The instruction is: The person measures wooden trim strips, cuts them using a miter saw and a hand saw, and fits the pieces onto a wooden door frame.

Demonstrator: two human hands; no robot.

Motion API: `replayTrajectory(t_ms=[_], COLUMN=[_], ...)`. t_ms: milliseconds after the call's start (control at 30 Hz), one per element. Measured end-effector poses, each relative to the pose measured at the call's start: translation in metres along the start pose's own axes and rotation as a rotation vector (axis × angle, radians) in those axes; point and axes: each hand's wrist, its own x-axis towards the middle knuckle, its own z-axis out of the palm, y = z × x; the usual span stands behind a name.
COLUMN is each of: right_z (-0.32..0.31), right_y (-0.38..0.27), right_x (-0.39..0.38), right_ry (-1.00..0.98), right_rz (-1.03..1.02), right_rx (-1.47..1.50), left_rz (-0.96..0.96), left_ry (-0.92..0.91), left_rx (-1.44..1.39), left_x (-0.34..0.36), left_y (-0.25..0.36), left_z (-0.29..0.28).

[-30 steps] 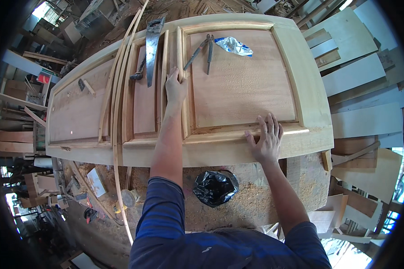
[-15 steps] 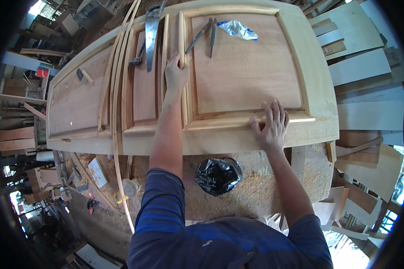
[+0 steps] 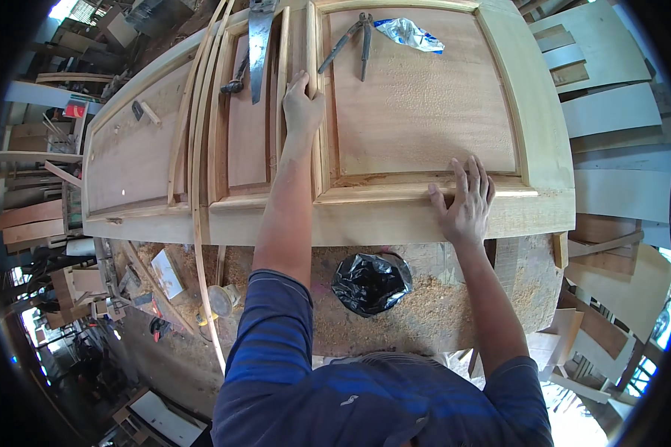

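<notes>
A large panelled wooden door (image 3: 425, 112) lies flat on a workbench before me. My left hand (image 3: 303, 108) is closed around the raised vertical moulding (image 3: 312, 45) left of the big right-hand panel, its thumb on the right side. My right hand (image 3: 467, 205) rests palm down on the near rail and lower moulding (image 3: 395, 193), fingers spread and holding nothing. On the big panel's far part lie pincers (image 3: 363, 45) with opened handles and a crumpled silver-and-blue wrapper (image 3: 410, 35). A handsaw (image 3: 259, 56) lies across the narrow middle panel, beside a hammer (image 3: 236, 78) partly hidden beneath it.
Long thin wood strips (image 3: 199, 149) cross the door and hang past its near edge. A black plastic bag (image 3: 371, 284) sits open on the sawdust-covered bench (image 3: 440, 313). Boards and sheets (image 3: 611, 112) are stacked at right. A small block and stick (image 3: 143, 112) lie on the left panel.
My view has shifted slightly, so the door and tools appear a little farther right and higher. Both hands keep about the same places on the door.
</notes>
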Motion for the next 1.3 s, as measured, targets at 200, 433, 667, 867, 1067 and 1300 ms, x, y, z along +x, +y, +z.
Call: replayTrajectory(t_ms=[200, 433, 667, 867, 1067, 1300], right_z=[-0.001, -0.001, -0.004, -0.006, -0.007, -0.006], right_y=[0.001, -0.001, -0.002, -0.007, 0.000, -0.005], right_x=[0.001, 0.002, 0.002, 0.001, 0.000, 0.003], right_ry=[0.010, 0.010, -0.001, -0.022, -0.036, -0.023], right_rz=[-0.003, 0.002, 0.004, 0.012, 0.041, 0.027], right_rx=[0.011, 0.010, 0.015, 0.012, 0.019, 0.046], left_rz=[-0.018, 0.014, 0.016, -0.007, -0.012, -0.078], left_ry=[0.007, 0.032, 0.040, 0.033, 0.041, 0.087], left_rx=[-0.060, -0.051, -0.050, -0.028, 0.337, 0.418], left_x=[-0.001, 0.000, -0.003, -0.003, -0.009, -0.003], left_y=[0.008, 0.006, 0.007, 0.007, 0.036, 0.019], left_z=[-0.001, -0.001, -0.001, -0.003, -0.001, 0.004])
